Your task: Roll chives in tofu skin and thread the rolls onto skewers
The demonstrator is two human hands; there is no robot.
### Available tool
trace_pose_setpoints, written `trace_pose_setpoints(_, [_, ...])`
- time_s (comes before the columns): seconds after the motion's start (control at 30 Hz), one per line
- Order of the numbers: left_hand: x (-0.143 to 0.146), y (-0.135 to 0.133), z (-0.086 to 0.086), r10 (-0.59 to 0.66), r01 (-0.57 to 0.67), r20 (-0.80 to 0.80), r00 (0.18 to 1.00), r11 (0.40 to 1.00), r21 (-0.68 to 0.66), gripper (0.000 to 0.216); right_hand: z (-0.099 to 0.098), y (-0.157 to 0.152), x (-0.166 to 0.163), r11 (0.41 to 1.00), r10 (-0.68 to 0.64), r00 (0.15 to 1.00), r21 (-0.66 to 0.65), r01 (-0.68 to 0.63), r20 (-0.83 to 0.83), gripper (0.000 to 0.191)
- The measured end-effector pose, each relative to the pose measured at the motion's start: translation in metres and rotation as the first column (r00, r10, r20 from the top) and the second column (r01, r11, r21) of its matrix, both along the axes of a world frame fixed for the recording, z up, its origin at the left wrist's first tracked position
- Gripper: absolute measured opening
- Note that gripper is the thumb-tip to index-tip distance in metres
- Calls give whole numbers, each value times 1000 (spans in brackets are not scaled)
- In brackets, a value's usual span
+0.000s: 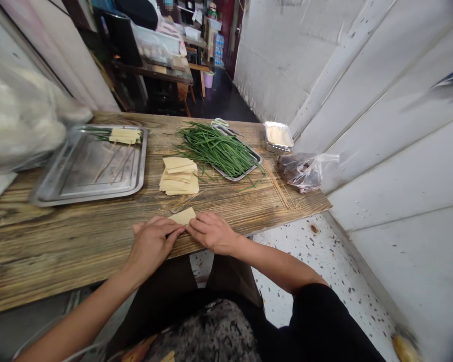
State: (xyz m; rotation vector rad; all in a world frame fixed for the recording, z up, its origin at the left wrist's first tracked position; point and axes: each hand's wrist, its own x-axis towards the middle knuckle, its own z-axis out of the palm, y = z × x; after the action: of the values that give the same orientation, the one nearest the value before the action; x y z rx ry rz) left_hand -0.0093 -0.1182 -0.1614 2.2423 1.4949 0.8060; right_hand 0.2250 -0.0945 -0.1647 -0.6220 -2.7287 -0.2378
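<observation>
Both hands meet at the near edge of a thin, pale yellow tofu sheet (184, 216) on the wooden table. My left hand (153, 241) is closed, pinching the sheet's near edge between thumb and fingers. Beside it, my right hand (213, 232) presses its fingertips together on the right end of the same sheet. Whatever lies under the fingers is hidden. Just beyond sits a stack of cut tofu sheets (179, 177). Farther back, long green chives (219, 148) are heaped on a small metal tray (257, 162).
A larger metal tray (138, 187) at left holds skewered tofu rolls (125, 136). Wooden skewers (277, 183) lie at right near a plastic-wrapped dark bundle (304, 170). Scissors (221, 122) and a foil box (278, 137) stand behind. A big plastic bag (18, 110) fills the far left.
</observation>
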Motion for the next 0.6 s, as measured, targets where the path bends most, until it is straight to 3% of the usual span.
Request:
trace_pose_setpoints(0.1, [0,1,-1,19,-19,-7,1000,999,-33,38,-1,5,-5,1000,-2,1000,-10,2,25,26])
trace_pose_setpoints(0.3, [2,-3,-1,62,-61,-36,997,998,25,41,5,18,-8,981,-1,997,-193,15,74,32])
trace_pose_setpoints(0.47, [6,-20,-1,64,-32,-165,984,981,189,38,18,34,-9,961,124,986,-260,-92,108,26])
trace_pose_setpoints(0.6, [11,-30,-5,115,-25,-286,951,953,301,36,25,43,-14,937,158,978,-332,-106,133,23])
